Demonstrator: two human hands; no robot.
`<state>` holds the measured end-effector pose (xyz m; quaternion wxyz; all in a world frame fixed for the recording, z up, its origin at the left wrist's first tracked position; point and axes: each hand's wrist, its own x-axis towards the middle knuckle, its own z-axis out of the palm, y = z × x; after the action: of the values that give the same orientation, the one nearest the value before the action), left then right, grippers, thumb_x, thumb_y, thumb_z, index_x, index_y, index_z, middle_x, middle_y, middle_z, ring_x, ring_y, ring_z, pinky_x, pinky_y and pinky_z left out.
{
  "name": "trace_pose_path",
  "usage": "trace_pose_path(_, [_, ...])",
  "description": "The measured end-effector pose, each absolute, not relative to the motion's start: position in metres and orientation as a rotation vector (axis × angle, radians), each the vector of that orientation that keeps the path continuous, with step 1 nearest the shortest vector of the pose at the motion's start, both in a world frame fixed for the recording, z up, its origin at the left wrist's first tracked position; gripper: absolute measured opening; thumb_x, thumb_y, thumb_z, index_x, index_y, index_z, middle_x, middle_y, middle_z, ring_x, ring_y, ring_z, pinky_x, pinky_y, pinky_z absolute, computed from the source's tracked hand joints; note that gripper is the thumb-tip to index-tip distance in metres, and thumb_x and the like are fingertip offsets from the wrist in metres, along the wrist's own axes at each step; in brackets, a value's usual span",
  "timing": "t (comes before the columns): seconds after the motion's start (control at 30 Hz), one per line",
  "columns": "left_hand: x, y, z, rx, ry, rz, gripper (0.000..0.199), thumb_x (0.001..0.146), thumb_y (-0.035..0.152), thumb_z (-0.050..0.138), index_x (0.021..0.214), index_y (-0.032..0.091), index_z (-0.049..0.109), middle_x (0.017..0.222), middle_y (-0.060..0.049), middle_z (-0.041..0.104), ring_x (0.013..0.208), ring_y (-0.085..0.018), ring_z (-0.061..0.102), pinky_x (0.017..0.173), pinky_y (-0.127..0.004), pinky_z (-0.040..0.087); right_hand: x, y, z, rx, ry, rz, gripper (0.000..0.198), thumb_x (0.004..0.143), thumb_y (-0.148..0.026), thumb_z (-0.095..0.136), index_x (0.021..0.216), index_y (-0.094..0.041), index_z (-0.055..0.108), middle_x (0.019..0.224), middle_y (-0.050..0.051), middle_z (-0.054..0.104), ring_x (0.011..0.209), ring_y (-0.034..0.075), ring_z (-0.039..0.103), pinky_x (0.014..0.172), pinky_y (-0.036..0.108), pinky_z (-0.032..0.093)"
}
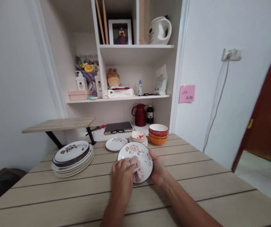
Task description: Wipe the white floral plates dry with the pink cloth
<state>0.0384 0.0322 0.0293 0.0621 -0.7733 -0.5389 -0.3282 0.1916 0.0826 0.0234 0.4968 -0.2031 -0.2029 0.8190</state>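
Observation:
A white plate (147, 159) with a brown flower pattern is tilted up toward me over the table. My right hand (159, 168) grips its right edge, thumb at the rim and the other fingers hidden behind. My left hand (123, 171) is closed on a pale pink cloth (138, 173) and presses it against the plate's lower face. Just behind lies another flowered plate (115, 144), flat on the table. Small white dishes with a red pattern (138, 135) are stacked beside it. Red and orange bowls (158, 135) stand nested to their right.
A stack of several plates (72, 157) sits at the left, in front of a small raised wooden shelf (59, 124). Along the back are a dark laptop (118, 127) with glasses, a red jug (140, 115) and a dark bottle (150, 114). White shelving (135, 52) rises behind the table.

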Motion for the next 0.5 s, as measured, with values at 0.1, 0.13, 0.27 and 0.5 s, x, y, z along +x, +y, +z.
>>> trace_pose_path(0.1, [0.031, 0.034, 0.032, -2.119, -1.835, -0.937, 0.029, 0.084, 0.014, 0.059, 0.104, 0.033, 0.069, 0.115, -0.003, 0.062, 0.107, -0.021, 0.053, 0.092, -0.04, 0.035, 0.191, 0.082, 0.021, -0.568, -0.484, 1.961, 0.055, 0.086, -0.054, 0.048, 0.12, -0.013, 0.06, 0.11, 0.014, 0.072, 0.106, 0.028, 0.065, 0.098, 0.046, 0.042])
trace_pose_path(0.13, [0.028, 0.034, 0.033, -2.044, -1.906, -0.91, 0.027, 0.085, 0.016, 0.058, 0.104, 0.031, 0.069, 0.113, -0.004, 0.062, 0.105, -0.022, 0.053, 0.089, -0.039, 0.035, 0.19, 0.082, 0.021, -0.595, -0.485, 1.956, 0.055, 0.085, -0.054, 0.049, 0.121, -0.013, 0.06, 0.109, 0.014, 0.072, 0.105, 0.028, 0.065, 0.098, 0.046, 0.042])
trace_pose_path(0.27, [0.025, 0.032, 0.038, -1.942, -2.017, -0.757, 0.02, 0.088, 0.019, 0.052, 0.099, 0.022, 0.069, 0.102, -0.007, 0.061, 0.099, -0.024, 0.053, 0.083, -0.038, 0.037, 0.187, 0.078, 0.021, -0.658, -0.495, 1.958, 0.056, 0.084, -0.055, 0.051, 0.123, -0.016, 0.059, 0.11, 0.013, 0.072, 0.103, 0.028, 0.066, 0.097, 0.047, 0.043])
trace_pose_path(0.5, [0.042, 0.033, 0.022, -2.426, -1.746, -0.983, 0.025, 0.084, 0.015, 0.057, 0.103, 0.027, 0.067, 0.108, -0.003, 0.059, 0.101, -0.019, 0.054, 0.087, -0.031, 0.042, 0.183, 0.075, 0.021, -0.593, -0.482, 2.024, 0.059, 0.087, -0.056, 0.045, 0.116, -0.007, 0.061, 0.106, 0.016, 0.072, 0.098, 0.027, 0.067, 0.097, 0.042, 0.044])
